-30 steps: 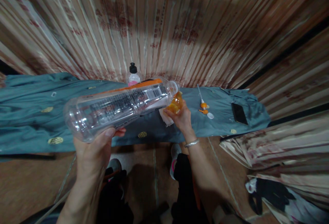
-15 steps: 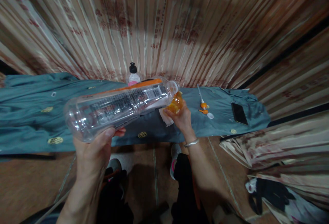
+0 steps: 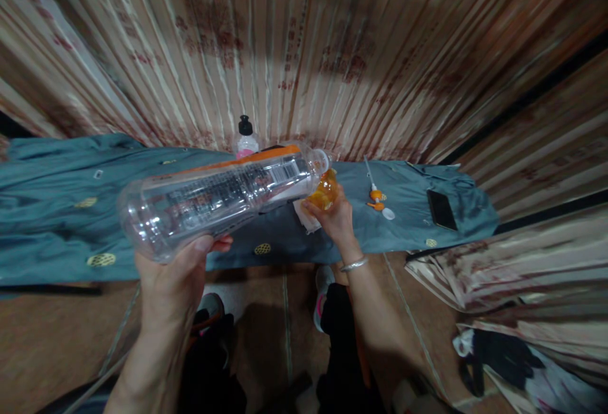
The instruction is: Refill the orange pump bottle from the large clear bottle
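Note:
My left hand (image 3: pixel 178 275) is closed around the lower part of a large clear plastic bottle (image 3: pixel 223 195) with an orange-edged label and barcode. The bottle lies tilted on its side in the air, its uncapped mouth pointing right. Just below that mouth, my right hand (image 3: pixel 335 211) grips a small amber transparent bottle (image 3: pixel 323 191); its top is partly hidden by the larger bottle's neck. An orange pump head (image 3: pixel 376 197) with a clear dip tube lies to the right of my right hand, beside a small whitish round cap (image 3: pixel 388 214).
A teal cloth (image 3: pixel 52 211) with yellow patterns covers the narrow bench. Behind the large bottle stands a black-capped bottle (image 3: pixel 246 138). A black phone (image 3: pixel 441 209) rests at the right end. Pleated curtains (image 3: pixel 294 53) hang behind, and a dark bag (image 3: pixel 503 357) sits lower right.

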Demonstrator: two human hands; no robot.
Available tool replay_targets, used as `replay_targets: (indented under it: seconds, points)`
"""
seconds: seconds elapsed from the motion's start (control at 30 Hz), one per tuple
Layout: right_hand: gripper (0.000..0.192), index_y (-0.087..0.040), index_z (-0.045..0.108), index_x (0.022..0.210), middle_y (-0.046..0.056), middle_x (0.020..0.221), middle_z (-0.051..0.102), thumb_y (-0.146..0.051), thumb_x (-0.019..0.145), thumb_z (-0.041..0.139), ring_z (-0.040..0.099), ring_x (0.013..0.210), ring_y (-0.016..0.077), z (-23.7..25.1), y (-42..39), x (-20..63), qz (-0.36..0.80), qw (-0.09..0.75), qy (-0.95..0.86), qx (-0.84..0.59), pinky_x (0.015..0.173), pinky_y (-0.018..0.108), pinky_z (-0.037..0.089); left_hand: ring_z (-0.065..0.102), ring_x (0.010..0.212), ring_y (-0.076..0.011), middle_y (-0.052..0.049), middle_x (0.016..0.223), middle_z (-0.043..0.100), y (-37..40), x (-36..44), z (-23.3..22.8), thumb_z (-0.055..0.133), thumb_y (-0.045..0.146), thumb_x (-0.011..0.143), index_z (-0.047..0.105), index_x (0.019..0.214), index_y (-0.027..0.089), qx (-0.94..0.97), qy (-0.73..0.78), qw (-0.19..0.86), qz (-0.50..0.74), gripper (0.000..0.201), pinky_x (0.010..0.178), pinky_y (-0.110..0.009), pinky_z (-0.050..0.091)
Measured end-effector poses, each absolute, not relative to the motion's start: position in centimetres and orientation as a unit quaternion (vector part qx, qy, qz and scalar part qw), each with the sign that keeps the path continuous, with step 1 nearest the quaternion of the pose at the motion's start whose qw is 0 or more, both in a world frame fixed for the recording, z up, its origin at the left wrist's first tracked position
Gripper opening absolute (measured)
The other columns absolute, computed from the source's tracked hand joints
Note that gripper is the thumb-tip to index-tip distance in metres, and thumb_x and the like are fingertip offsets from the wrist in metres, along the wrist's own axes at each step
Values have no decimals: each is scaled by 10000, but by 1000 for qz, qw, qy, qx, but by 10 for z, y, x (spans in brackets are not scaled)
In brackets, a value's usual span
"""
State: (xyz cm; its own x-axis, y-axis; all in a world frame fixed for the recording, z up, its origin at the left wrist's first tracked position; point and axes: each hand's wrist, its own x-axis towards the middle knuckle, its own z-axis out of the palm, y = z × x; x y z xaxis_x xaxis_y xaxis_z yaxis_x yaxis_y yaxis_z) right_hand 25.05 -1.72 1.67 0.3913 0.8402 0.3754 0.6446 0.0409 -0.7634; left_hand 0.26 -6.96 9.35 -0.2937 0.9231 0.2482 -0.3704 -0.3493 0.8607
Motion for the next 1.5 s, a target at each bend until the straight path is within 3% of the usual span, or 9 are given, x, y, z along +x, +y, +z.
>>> replay_targets:
  seconds: [1.27, 1.5]
  points:
    - [714, -181, 571, 1222, 112, 1120, 751, -435, 627, 872, 726, 974, 298, 13, -15, 251, 99, 479, -538, -686, 877, 441, 574, 644, 436, -139, 7, 568, 716, -69, 4, 97, 776, 158, 512, 693, 624, 209, 395, 358, 443, 721, 148, 422, -208, 567]
    - [707, -163, 568, 1227, 127, 1120, 748, -412, 639, 872, 726, 977, 311, 17, -17, 250, 100, 470, -538, -693, 870, 433, 568, 650, 448, -143, -1, 583, 720, -70, 3, 97, 794, 159, 520, 724, 698, 191, 396, 350, 447, 722, 194, 431, -213, 573]
